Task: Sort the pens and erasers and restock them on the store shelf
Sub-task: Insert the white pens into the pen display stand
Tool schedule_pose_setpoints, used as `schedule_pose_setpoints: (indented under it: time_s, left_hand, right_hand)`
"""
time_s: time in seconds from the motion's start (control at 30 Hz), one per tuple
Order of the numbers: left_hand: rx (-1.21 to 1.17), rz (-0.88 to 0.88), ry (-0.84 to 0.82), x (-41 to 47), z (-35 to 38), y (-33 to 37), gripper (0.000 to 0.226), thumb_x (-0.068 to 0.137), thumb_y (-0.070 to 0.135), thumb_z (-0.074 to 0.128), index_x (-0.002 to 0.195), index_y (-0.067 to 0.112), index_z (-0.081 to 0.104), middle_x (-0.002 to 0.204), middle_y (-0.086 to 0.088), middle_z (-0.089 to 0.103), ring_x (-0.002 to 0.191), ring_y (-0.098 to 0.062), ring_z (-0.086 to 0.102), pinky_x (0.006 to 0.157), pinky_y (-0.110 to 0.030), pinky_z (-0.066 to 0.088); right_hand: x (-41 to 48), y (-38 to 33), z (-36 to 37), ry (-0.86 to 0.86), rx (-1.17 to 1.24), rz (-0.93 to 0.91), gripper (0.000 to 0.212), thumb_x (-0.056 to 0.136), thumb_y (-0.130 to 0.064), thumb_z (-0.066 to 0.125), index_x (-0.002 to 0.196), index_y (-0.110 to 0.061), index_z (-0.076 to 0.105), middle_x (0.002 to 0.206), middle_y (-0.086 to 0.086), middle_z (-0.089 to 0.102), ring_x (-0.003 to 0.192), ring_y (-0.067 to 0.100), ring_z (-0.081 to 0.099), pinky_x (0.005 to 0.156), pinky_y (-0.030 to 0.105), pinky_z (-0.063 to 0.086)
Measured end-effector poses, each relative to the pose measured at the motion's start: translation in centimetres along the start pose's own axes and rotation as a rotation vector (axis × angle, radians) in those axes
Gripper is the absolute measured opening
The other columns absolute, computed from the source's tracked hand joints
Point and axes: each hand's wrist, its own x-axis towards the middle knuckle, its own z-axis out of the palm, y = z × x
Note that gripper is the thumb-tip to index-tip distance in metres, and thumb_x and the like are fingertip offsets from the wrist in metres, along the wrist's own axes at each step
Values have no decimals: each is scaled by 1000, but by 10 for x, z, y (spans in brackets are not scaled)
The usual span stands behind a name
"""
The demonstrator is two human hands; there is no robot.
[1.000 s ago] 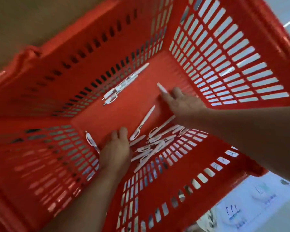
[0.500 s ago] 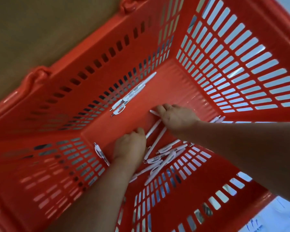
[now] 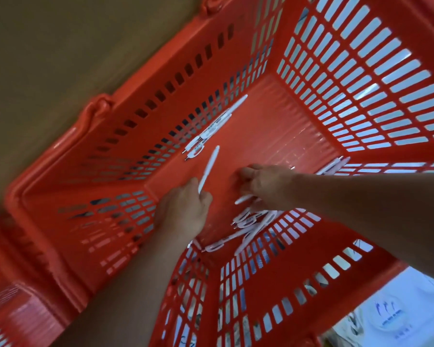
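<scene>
Both my hands reach down into a red slotted plastic basket (image 3: pixel 336 78). My left hand (image 3: pixel 184 212) grips one white pen (image 3: pixel 209 169) that sticks up and away from my fist. My right hand (image 3: pixel 266 184) curls its fingers over white pens on the basket floor; what it holds is hidden under the fingers. A loose heap of white pens (image 3: pixel 248 226) lies by the near wall under my right wrist. Two or three more white pens (image 3: pixel 211 131) lie along the far left wall. Another pen (image 3: pixel 332 166) lies at the right wall.
The basket's tall slotted walls close in on all sides. A brown surface (image 3: pixel 48 58) lies beyond the basket's left rim. White printed packaging (image 3: pixel 398 309) shows outside the basket at the lower right. Another red basket part (image 3: pixel 10 309) sits at the lower left.
My left hand has picked a white pen off the basket floor and now holds it raised. My right hand has moved slightly right over the heap. The view has shifted closer.
</scene>
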Motion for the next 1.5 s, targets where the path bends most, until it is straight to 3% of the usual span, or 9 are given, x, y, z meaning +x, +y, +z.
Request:
schedule_pose_setpoints:
  time_s: [0.23,0.37,0.47,0.63,0.9,1.07,1.3,1.4,1.5]
  left_hand:
    - [-615,-126,-87,-18,-4,7,30,96,35,46,81,11,55,58,-1,55,55,-22,56,66,-46,52]
    - [-791,-119,-148,-49,-27,20,28,91,49,47,92,24,61,48,9,41,42,-15,39,48,-38,40]
    - [-948,-159,-204,-76,-62,45,18,98,31,46,94,26,62,52,5,40,37,-9,33,43,-26,32]
    - [-1065,-60,-308,-133,-155,103,18,97,13,44,83,22,52,59,-3,45,38,-9,35,48,-28,34]
    - [-962,182,-333,-240,-346,189,44,96,11,46,136,29,39,63,-2,51,49,-14,43,49,-31,39]
    - [-930,392,-205,-313,-465,220,29,99,28,43,120,41,57,77,-8,60,61,-19,52,60,-40,49]
    - [-973,279,161,-396,-547,239,29,97,35,43,117,49,58,84,4,69,74,-19,65,70,-35,49]
    - [-859,260,309,-428,-581,235,30,99,36,40,119,56,50,101,43,58,104,14,54,90,-15,44]
    - [-774,271,402,-449,-611,216,35,96,40,35,123,37,58,109,17,67,103,2,60,88,-23,48]
  right_hand:
    - [-8,-14,-10,-193,-141,90,32,94,-23,53,125,-15,53,135,6,49,123,23,47,96,36,46]
    - [-30,-26,-41,45,569,434,32,92,-25,51,119,-9,54,108,13,64,94,27,62,71,30,48]
    - [-63,-43,-81,321,1392,627,12,87,-14,53,79,-7,57,58,9,54,43,18,48,39,22,31]
    - [-160,-98,-168,545,2137,528,30,83,-29,69,63,-21,47,46,-2,33,32,8,23,34,14,16]
    - [-326,-169,-330,768,2120,298,12,79,-19,68,71,-11,64,49,6,54,33,13,43,37,15,25]
    - [-401,-205,-420,1013,2182,270,23,89,-18,60,71,-4,57,45,1,43,34,13,36,36,17,23]
    - [-462,-277,-521,1014,2266,180,21,81,-24,67,68,-11,59,50,6,48,34,15,40,34,18,34]
    - [-474,-300,-549,1032,2153,191,18,85,-27,66,76,-11,67,60,9,56,48,21,50,47,25,40]
    - [-482,-313,-578,1040,2093,172,22,93,-24,57,79,-8,62,53,2,60,43,14,55,47,25,45]
